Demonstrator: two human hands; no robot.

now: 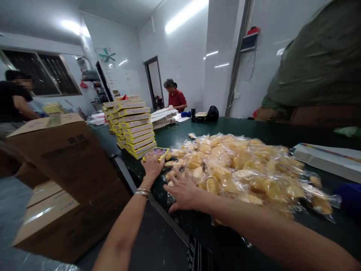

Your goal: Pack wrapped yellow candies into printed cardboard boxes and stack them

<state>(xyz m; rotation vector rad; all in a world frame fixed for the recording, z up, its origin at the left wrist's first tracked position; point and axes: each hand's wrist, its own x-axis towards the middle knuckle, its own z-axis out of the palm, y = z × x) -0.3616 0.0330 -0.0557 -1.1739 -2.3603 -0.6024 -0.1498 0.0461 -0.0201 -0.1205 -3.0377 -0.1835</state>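
Left hand [152, 166] is on a box [161, 151], probably steadying it, can't tell its grip tho. Right hand [184, 191] is spread wide by packets [235, 165], likely heaped for easy reach.

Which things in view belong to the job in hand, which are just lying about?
Likely in the job:
- yellow-edged box, at left hand
- clear-wrapped yellow pieces, at right hand
- stacked yellow-edged boxes

Probably lying about:
- black bag
- dark cylinder
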